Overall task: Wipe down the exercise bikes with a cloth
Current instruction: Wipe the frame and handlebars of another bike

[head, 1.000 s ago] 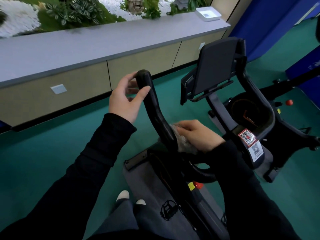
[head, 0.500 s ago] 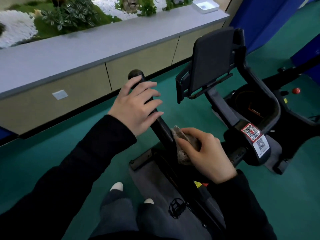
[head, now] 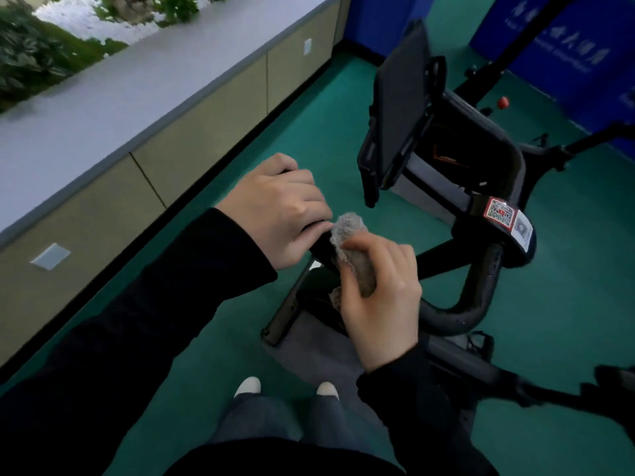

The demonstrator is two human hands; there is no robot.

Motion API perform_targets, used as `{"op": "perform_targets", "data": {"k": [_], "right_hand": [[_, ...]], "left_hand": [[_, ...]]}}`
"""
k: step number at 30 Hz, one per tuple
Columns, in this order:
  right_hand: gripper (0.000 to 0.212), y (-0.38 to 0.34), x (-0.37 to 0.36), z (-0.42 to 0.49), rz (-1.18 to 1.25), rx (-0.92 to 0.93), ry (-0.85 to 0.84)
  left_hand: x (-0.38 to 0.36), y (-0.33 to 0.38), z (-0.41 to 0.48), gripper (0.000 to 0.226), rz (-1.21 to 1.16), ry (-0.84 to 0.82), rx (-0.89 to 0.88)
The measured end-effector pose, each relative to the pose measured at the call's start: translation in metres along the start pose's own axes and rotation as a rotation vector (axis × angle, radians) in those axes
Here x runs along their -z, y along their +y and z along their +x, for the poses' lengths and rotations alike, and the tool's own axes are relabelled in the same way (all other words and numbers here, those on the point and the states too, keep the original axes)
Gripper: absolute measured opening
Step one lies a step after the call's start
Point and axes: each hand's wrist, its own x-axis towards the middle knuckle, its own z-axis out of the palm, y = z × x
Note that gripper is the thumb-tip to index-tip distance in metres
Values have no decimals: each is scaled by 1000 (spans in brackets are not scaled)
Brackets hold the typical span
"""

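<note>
A black exercise bike [head: 481, 304] stands in front of me, its curved handlebar running from my hands down and round to the right. My left hand [head: 278, 214] grips the upper end of the left handlebar horn, fingers curled over it. Just below it, my right hand [head: 381, 297] holds a crumpled grey-brown cloth [head: 354, 245] pressed against the same bar. The bike's dark screen [head: 400, 101] stands tilted at the upper right. QR stickers [head: 505, 214] sit on the handlebar stem.
A long grey counter [head: 120, 97] with beige cabinet fronts runs along the left, plants behind it. Blue panels [head: 567, 46] stand at the upper right. The floor is green carpet [head: 567, 304]; my feet [head: 285, 388] stand on a grey mat under the bike.
My left hand has closed over the handlebar's end. My right hand has slid the cloth up the bar until it is next to the left hand. The view has tilted and turned.
</note>
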Motion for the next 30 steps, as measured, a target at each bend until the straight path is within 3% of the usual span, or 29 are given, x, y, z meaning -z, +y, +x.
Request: {"op": "perform_targets", "data": {"k": [4, 8, 12, 17, 23, 27, 30], "right_hand": [[19, -5, -9, -17, -106, -4, 103], [22, -2, -6, -32, -225, -182, 283], [25, -21, -17, -32, -197, -272, 390], [22, -59, -35, -51, 298, -557, 575], [28, -68, -56, -78, 813, -1126, 555], [39, -55, -64, -43, 954, -1178, 587], [26, -55, -72, -28, 1045, -1147, 556]], "left_hand": [[-3, -9, 2, 30, -37, -1, -49], [-9, -12, -1, 30, -17, 63, -84], [-10, -13, -3, 30, -3, 77, -110], [-10, -17, -6, 31, -12, 72, -149], [-12, -18, -7, 34, 7, 76, -158], [-14, -18, -6, 33, 24, 81, -157], [-15, -18, -6, 32, 21, 99, -159]]}}
